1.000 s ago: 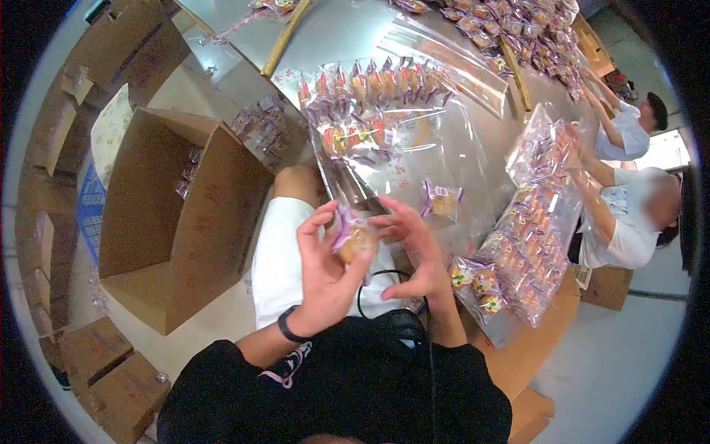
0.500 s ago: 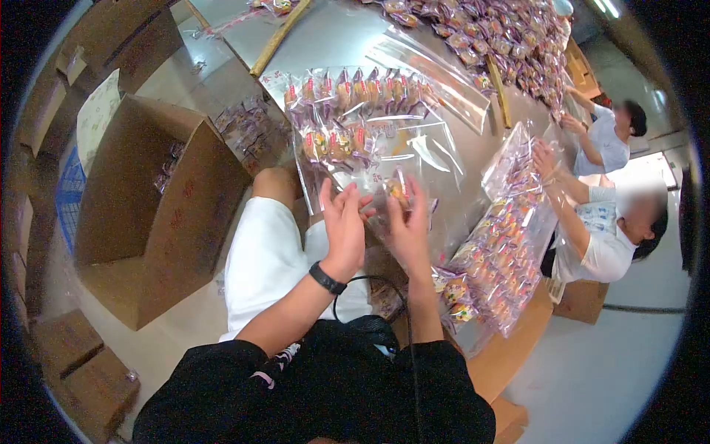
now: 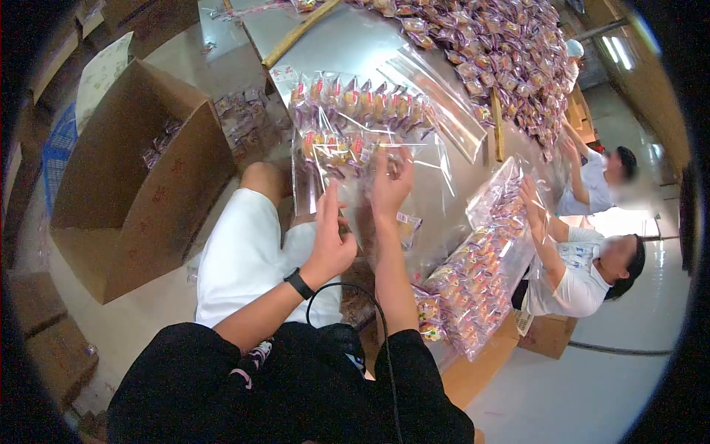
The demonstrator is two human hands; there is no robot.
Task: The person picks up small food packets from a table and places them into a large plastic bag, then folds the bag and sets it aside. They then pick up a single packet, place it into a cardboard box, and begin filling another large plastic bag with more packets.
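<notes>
Two hands are up at the near end of the clear bag (image 3: 425, 170). The right hand (image 3: 390, 185) is on the bag, just below the snack packets (image 3: 355, 100) inside it. Its fingers (image 3: 403, 159) are bent on the plastic, and I cannot tell if they pinch anything. The left hand (image 3: 330, 240) is just beside the bag's near left corner. It is flat and wide open, with its fingers (image 3: 330, 200) straight up, and it holds nothing.

The bag is shiny and see-through and lies flat on the grey table (image 3: 347, 37). Two rows of packets with purple ends fill its far half. Its near half is bare plastic.

One loose packet (image 3: 407, 228) lies near the bag's near right corner. The table edge runs close along the bag's left side, and a brown box (image 3: 133, 185) stands on the floor past it. A co-worker's full bag (image 3: 481, 274) lies to the right of the bag. A big heap of packets (image 3: 495, 52) lies beyond it.
</notes>
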